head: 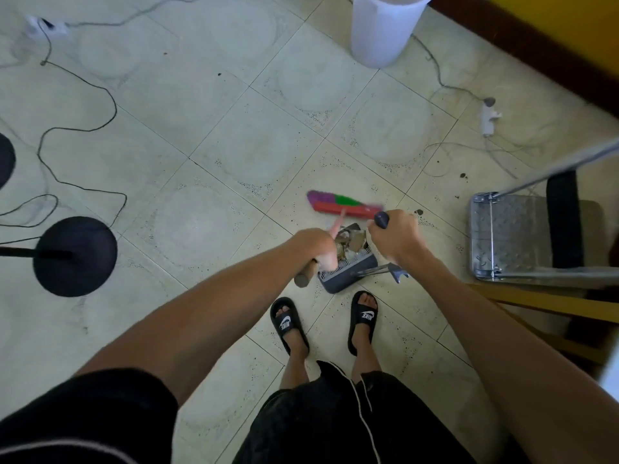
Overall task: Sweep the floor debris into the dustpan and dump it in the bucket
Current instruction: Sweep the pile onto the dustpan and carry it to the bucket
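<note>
Head view: far to the left of the left hand, a round black stand base (75, 256) is seen on the pale tiled floor (201, 135), with thin black cables (83, 128) looped beyond it. The left hand (316, 247) is closed around the wooden-ended handle (306, 276) of a broom, whose pink shaft runs forward from the fist to a red broom head with purple and green bristles (341, 205). That head is laid on the floor just ahead of both hands, its bristles blurred. Between the two hands, and partly hidden beneath them, a grey plastic dustpan with a comb-toothed rear edge (348, 274) is set on the tiles, just in front of two feet in black slides (289, 324). A heap of brownish, crumpled debris (350, 242) is held in the pan, close against the left hand's knuckles. The right hand (397, 239) is clenched around a dark blue grip (382, 219) at the top of the dustpan's upright handle. Well ahead of the right hand, a white plastic bucket (385, 28) is stood near the dark skirting. To the right of the right hand, a metal step plate (505, 236) and a white power strip (487, 120) are found.
</note>
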